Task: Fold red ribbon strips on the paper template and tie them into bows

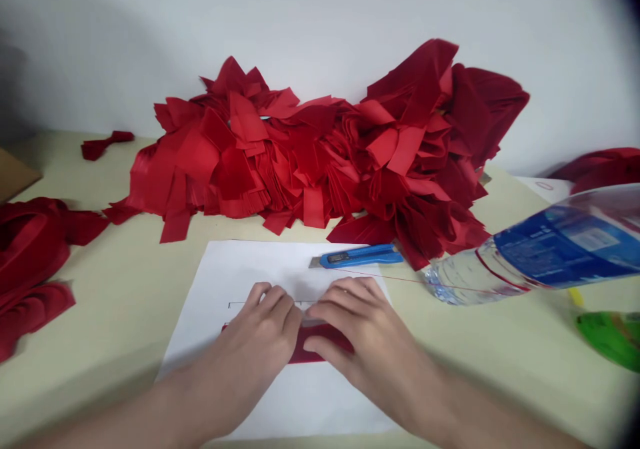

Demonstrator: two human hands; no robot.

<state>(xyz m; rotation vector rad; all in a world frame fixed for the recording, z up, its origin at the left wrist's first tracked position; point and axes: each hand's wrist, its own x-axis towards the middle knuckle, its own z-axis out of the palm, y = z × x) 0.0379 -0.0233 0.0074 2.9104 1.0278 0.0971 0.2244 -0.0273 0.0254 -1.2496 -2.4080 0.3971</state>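
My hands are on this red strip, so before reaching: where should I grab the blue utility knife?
Grip the blue handle at its right end, coming from the right with your right hand, the nearer one. The silver blade points left, so that keeps your hand away from it.

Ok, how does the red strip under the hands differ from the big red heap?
The red strip lies flat on white paper under the left hand and right hand; the big red heap sits crumpled on the pale table. The strip is single and small; the heap is many pieces. Both are red.
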